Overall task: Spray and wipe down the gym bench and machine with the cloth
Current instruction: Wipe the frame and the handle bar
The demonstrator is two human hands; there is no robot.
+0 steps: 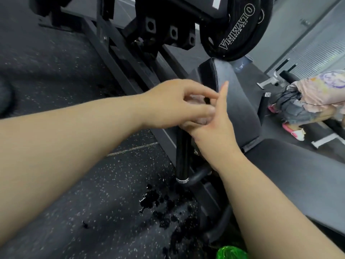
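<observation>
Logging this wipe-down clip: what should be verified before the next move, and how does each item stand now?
1. Cloth in hand: cannot tell. The left hand curls over something pale and blurred against the right hand.
2. Spray bottle held: not ok. Neither hand holds one; a green object at the bottom edge is unidentifiable.
3. Bench pad close by: ok, beside both hands.
4. Floor dry: not ok. There is a wet patch near the machine base.
5. Black post unobstructed: ok.
</observation>
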